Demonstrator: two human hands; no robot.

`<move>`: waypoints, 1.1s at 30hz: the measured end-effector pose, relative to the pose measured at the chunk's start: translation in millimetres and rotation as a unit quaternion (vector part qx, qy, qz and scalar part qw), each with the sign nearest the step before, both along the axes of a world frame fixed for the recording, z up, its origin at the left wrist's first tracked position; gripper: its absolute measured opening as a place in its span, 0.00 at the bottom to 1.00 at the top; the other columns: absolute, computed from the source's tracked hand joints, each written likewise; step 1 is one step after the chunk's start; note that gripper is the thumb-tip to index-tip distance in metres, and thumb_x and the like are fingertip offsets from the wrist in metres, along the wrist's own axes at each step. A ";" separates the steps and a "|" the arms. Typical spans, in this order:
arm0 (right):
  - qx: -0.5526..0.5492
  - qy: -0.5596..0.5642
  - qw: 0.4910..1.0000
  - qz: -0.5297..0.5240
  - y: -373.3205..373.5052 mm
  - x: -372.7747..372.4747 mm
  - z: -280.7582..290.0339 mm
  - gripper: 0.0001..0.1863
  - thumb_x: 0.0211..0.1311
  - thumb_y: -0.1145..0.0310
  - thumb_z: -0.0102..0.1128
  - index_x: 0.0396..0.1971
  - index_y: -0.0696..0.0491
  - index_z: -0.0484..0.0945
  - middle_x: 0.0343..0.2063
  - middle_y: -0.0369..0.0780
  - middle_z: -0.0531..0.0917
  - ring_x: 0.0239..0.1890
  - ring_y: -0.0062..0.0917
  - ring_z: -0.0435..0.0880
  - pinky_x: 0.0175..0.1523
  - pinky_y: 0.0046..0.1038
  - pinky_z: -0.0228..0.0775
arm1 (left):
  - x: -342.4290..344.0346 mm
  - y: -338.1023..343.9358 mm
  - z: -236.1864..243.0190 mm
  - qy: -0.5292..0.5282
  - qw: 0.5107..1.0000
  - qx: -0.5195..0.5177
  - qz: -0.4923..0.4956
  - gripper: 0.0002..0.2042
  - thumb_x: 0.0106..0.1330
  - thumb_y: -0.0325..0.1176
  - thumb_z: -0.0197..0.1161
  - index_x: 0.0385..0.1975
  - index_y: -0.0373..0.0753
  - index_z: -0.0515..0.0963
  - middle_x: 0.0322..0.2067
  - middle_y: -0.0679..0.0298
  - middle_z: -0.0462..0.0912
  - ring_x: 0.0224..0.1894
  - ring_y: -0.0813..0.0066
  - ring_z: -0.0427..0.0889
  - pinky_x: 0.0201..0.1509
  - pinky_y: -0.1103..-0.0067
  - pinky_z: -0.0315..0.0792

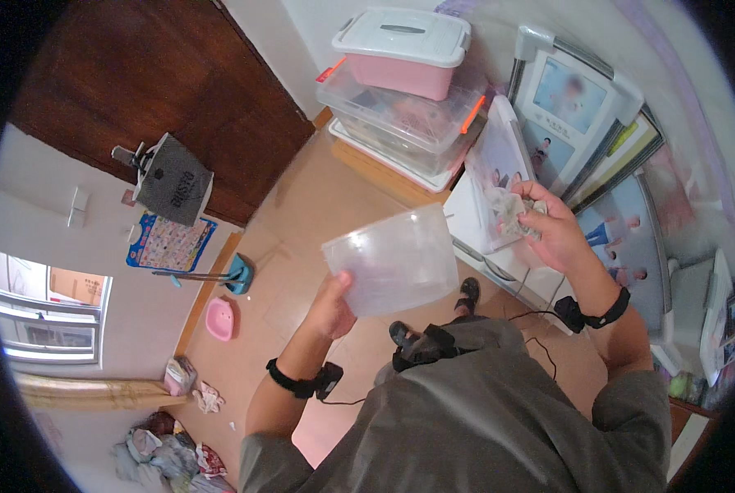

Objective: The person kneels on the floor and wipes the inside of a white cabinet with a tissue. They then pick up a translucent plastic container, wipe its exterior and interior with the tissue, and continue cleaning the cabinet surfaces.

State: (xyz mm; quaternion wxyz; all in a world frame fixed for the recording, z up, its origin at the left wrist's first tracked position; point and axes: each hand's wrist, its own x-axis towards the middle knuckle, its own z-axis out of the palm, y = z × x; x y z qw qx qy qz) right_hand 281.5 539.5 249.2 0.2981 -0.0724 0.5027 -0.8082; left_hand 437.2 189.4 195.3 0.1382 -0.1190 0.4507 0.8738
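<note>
My left hand is closed on the near left edge of a translucent plastic bin, its thumb lying over the rim. The bin is held tilted in front of my body, above the floor. Out to the right, my right hand is closed around a crumpled greyish-white cloth, bunched between thumb and fingers. That hand is over a white cabinet, close to framed photos that lean on it. The cloth hides part of what lies behind it.
Storage boxes are stacked ahead, a pink one with a white lid on top. Large framed photos lean against the right wall. A blue dustpan, a pink basin and piled bags are at left. A brown door stands behind.
</note>
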 end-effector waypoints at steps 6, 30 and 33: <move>-0.031 0.158 0.985 0.066 -52.0 7.1 56.9 0.23 0.63 0.77 0.59 0.58 0.56 0.67 0.47 0.37 0.79 0.50 0.22 0.80 0.58 0.29 0.71 | 22.2 0.9 51.5 -0.005 0.997 0.055 0.048 0.45 0.59 0.67 0.62 0.69 0.41 0.61 0.63 0.58 0.71 0.65 0.60 0.71 0.67 0.60 0.69; 0.097 0.596 0.789 0.117 -125.4 20.0 149.5 0.06 0.55 0.79 0.66 0.31 0.56 0.77 0.31 0.42 0.83 0.40 0.36 0.86 0.43 0.33 0.76 | 53.6 -23.2 94.2 0.057 0.995 -0.069 0.046 0.48 0.55 0.71 0.62 0.65 0.36 0.64 0.58 0.51 0.75 0.57 0.55 0.79 0.61 0.58 0.75; 0.104 0.632 0.759 0.116 -129.3 20.3 153.2 0.06 0.55 0.79 0.64 0.31 0.56 0.77 0.30 0.42 0.82 0.38 0.37 0.86 0.41 0.34 0.76 | 55.1 -24.7 97.3 0.061 0.996 -0.036 0.062 0.42 0.56 0.64 0.66 0.61 0.35 0.68 0.52 0.51 0.79 0.55 0.57 0.80 0.60 0.62 0.74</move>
